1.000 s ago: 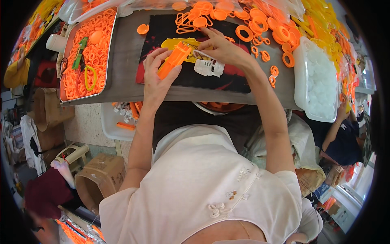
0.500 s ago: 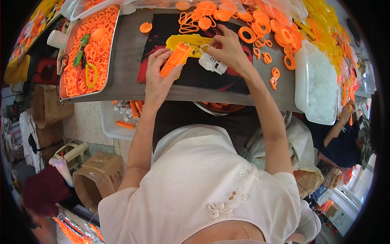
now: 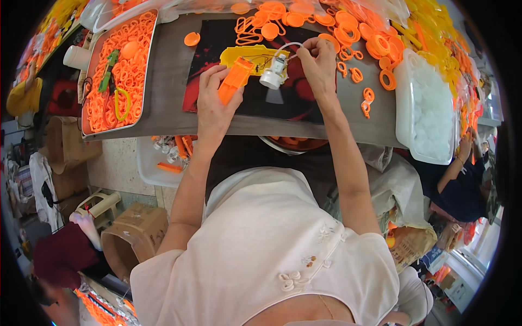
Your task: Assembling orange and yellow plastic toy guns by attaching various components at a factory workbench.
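My left hand (image 3: 216, 100) is closed around an orange rectangular plastic piece (image 3: 236, 81), its upper end over a yellow plastic shell (image 3: 231, 53). Thin dark wires run across the shell. Just right of the orange piece is a white part with a round, cup-like end (image 3: 271, 79), tilted over the black mat (image 3: 255, 108). A thin white loop (image 3: 293, 44) arches from near its top toward my right hand (image 3: 319, 64). The fingertips of that hand are pinched on the loop. Whether the wires join the white part to the orange piece is hard to see.
To the left, a metal tray (image 3: 145, 81) holds many small orange rings, green-handled cutters (image 3: 110, 68) and a yellow-handled tool. Orange discs and rings (image 3: 348, 30) lie at the back right. A white tub of translucent pieces (image 3: 427, 108) stands at right. Another person's arm (image 3: 454, 163) shows beyond.
My right hand has shifted slightly right and turned. The white part has swung round so its cup end faces nearer me, and the white loop now stands out. My left hand stays nearly still.
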The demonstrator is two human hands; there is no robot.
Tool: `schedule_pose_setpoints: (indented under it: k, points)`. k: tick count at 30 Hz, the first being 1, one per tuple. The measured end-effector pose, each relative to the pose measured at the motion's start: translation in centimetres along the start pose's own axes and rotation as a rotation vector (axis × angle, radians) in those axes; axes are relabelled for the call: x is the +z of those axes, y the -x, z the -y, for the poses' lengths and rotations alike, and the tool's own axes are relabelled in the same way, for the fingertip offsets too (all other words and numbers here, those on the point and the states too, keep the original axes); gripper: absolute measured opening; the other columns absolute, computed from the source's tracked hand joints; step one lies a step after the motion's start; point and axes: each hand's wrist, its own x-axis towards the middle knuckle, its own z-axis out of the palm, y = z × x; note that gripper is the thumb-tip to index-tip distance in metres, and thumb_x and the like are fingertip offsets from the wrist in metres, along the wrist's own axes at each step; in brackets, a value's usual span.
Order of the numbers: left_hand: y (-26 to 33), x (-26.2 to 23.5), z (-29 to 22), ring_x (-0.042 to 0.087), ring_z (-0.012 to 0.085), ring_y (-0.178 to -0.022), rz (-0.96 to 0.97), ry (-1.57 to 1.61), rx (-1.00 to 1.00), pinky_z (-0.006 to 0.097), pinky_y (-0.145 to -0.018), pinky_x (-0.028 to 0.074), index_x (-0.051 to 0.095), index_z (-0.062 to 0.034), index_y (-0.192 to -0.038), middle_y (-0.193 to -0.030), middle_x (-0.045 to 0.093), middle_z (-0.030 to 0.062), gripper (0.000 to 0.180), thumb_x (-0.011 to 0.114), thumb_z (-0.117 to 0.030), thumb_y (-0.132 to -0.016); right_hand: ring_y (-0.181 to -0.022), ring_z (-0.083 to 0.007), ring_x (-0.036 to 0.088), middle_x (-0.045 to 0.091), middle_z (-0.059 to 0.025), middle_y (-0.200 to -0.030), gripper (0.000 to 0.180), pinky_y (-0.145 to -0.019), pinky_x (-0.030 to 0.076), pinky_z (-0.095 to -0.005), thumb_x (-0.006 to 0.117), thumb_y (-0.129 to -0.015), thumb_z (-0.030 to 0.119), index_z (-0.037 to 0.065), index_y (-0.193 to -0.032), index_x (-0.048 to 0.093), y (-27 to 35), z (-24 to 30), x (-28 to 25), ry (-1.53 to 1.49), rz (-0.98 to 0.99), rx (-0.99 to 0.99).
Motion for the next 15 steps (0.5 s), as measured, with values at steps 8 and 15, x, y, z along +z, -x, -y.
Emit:
schedule_pose_setpoints:
  k: [8,15]
  points:
    - [0.0,0.0,-0.1,0.054,0.0315,-0.114,-0.004,-0.009,0.002,0.039,-0.098,0.045,0.056,0.0015,-0.116,-0.123,0.051,0.0155,0.038,0.07,-0.01,-0.083,-0.083,-0.011,0.054,0.062,-0.0048,-0.092,0.018,-0.078,0.044,-0.0253,0.057,-0.087,0.005,0.003,-0.105,0.054,-0.8,0.3,-1.4,-0.792,0.27,0.205]
    - [0.1,-0.1,-0.3,0.054,0.0321,-0.113,-0.005,-0.002,-0.007,0.04,-0.097,0.045,0.056,0.0012,-0.115,-0.122,0.051,0.0157,0.037,0.069,-0.01,-0.083,-0.079,-0.0129,0.057,0.066,-0.0117,-0.096,0.033,-0.066,0.044,-0.0264,0.064,-0.082,0.001,0.002,-0.111,0.049,-1.1,-0.7,-3.2,-1.56,0.205,0.592]
